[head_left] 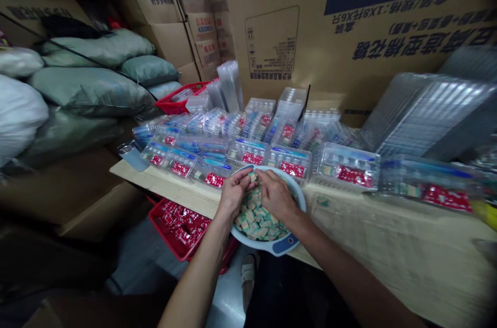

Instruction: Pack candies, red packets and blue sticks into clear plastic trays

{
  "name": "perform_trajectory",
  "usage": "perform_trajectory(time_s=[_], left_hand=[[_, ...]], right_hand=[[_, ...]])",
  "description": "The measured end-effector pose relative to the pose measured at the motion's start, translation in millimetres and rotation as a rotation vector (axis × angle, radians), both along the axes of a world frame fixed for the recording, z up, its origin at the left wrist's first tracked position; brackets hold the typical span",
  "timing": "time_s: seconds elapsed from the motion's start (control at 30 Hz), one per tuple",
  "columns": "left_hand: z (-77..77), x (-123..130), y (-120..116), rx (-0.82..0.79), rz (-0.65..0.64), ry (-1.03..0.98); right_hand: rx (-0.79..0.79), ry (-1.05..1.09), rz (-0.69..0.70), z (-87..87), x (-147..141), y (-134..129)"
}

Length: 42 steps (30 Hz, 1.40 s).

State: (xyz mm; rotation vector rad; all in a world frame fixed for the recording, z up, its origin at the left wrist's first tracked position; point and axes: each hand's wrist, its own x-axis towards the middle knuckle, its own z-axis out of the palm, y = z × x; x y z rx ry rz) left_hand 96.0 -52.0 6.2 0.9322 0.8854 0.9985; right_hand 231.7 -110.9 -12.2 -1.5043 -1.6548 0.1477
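A light blue basin (302,196) full of small green-and-cream striped blocks (262,222), much like little erasers, sits at the front edge of the table. Over it, my left hand (233,193) is closed, pinching one striped block (253,177) at its fingertips. My right hand (277,196) meets it from the other side, fingers curled against the same block. Its palm side and lower fingers are hidden. Just behind the basin stand clear plastic boxes (250,152) holding red packets with white spots, blue pens and striped blocks.
Several more filled clear boxes (349,167) line the wooden table (361,229). Stacked clear trays (423,110) stand at the right, before a big carton (279,17). Below the table's left edge is a red basket (163,227) of red packets. Stuffed sacks (89,85) are piled left.
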Motion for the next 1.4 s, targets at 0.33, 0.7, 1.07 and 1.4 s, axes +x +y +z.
perform_trajectory(time_s=[0.33,0.7,1.07,1.4], left_hand=[[-1.8,0,-3,0.108,-0.020,0.088],[-8.2,3,-4,0.501,0.129,0.369],[-8.5,4,-7,0.413,-0.022,0.294],[-11.4,1,-4,0.410,0.018,0.314]], right_hand=[[-0.139,0.259,0.079,-1.4,6,4],[-0.150,0.433,0.200,-6.5,10,9],[-0.168,0.385,0.146,-16.5,14,13],[-0.214,0.529,0.174,-17.3,13,16]])
